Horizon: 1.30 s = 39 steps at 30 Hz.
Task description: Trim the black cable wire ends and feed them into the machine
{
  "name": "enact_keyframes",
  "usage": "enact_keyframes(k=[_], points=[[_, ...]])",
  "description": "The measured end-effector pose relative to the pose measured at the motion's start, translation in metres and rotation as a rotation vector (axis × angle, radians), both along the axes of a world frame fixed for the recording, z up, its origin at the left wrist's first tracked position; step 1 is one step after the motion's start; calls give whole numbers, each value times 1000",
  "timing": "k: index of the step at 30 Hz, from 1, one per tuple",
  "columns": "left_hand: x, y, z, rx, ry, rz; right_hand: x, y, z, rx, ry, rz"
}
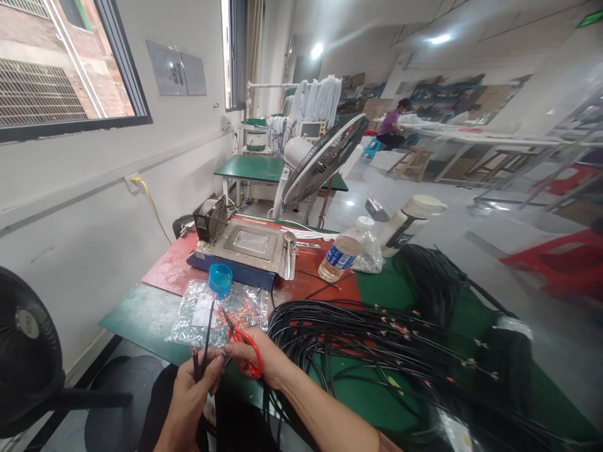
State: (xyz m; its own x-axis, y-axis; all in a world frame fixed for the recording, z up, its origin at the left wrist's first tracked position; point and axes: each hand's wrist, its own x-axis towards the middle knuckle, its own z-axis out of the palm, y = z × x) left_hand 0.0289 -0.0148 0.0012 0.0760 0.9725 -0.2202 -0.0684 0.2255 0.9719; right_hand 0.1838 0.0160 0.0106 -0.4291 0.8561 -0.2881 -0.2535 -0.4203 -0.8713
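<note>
Wire (209, 326) is pinched in the L hand (200, 380) fingers, near the bench (129, 314) edge. R hand (271, 359) fingers curl round red scissors (259, 363), tips up beside it. Bits (240, 312) lie on the bag (176, 329), so some snipping's prob. done. Pile (330, 320) has lots w/ colored ends; can't tell how many are left.
</note>
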Motion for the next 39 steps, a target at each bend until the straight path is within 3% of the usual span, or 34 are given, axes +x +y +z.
enact_keyframes(k=[6,12,18,25,32,39], points=[[-3,0,6,66,132,-11,2,1,0,-56,-9,18],[-11,2,1,191,253,-101,3,2,-4,-75,2,24],[-11,3,0,180,291,-103,5,3,-3,-64,5,16],[-12,3,-2,156,268,-84,6,5,-7,-89,-38,52],[-11,3,-2,213,205,-232,4,6,-7,-57,-50,59],[-7,2,-4,0,29,-71,5,5,-6,-60,11,33]])
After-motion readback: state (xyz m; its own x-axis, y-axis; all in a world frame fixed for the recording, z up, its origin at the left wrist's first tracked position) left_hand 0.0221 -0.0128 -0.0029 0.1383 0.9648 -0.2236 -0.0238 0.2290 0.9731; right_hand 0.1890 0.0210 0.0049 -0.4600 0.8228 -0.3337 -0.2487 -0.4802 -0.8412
